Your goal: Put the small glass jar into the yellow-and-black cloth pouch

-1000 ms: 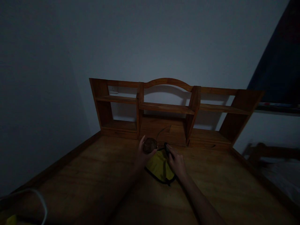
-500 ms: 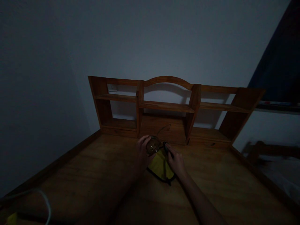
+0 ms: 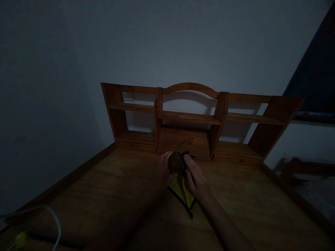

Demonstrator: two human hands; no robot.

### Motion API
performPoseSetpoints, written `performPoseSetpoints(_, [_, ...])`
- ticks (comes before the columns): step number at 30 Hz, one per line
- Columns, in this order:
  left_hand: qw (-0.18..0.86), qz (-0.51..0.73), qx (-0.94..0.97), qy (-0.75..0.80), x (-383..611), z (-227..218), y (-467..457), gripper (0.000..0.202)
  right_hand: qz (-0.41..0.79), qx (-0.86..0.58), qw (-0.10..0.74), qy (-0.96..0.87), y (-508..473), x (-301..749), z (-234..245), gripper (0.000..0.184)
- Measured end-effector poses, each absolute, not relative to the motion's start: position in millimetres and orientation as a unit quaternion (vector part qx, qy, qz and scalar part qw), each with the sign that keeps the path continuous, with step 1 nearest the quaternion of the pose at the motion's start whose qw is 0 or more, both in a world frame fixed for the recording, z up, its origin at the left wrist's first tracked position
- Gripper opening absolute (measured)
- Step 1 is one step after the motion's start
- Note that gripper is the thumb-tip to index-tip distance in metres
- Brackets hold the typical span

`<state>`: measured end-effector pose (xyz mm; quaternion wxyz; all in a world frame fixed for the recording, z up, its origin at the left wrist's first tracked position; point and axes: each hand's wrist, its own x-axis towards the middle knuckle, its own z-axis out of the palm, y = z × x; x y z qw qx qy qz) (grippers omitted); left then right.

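My left hand [image 3: 164, 172] is wrapped around a round, brownish glass-like vessel [image 3: 176, 162], one circular face towards me. Its exact kind is hard to make out in the dim light. My right hand [image 3: 197, 179] grips the dark edge of a yellow pouch [image 3: 180, 191] with black trim, its fingers close against the vessel's right side. The pouch hangs below both hands over the desk, tapering to a black tip. Part of it is hidden behind my fingers and the vessel.
A wooden shelf unit [image 3: 191, 116] stands along the back of the wooden desk [image 3: 110, 195]. A pale cable [image 3: 52, 212] and a small yellow object [image 3: 21, 240] lie at the lower left. A wall socket [image 3: 128, 96] shows behind the left shelf.
The vessel has turned and moved slightly right, against my right hand. My right fingers have come up beside it, and the pouch now hangs narrower and lower.
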<state>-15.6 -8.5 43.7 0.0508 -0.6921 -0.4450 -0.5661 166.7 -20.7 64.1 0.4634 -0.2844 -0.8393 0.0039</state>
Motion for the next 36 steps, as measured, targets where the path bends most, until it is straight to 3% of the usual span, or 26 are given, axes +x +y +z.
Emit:
performPoseSetpoints(7, [0.094, -0.543, -0.718, -0.426, -12, 41, -17, 0.065, -0.018, -0.242, 0.378, -0.894, -23, 154, 66, 0.055])
performPoseSetpoints(12, [0.117, -0.498, -0.743, -0.431, -16, 48, -24, 0.066, 0.042, -0.238, 0.407, -0.881, -25, 152, 65, 0.053])
performPoseSetpoints(24, [0.118, -0.424, -0.791, -0.426, -18, 44, -27, 0.069, 0.296, -0.271, 0.467, -0.788, -2, 153, 42, 0.023])
performPoseSetpoints(36, [0.081, -0.448, -0.768, -0.451, -14, 44, -27, 0.072, 0.336, -0.326, 0.497, -0.731, -4, 150, 42, 0.012])
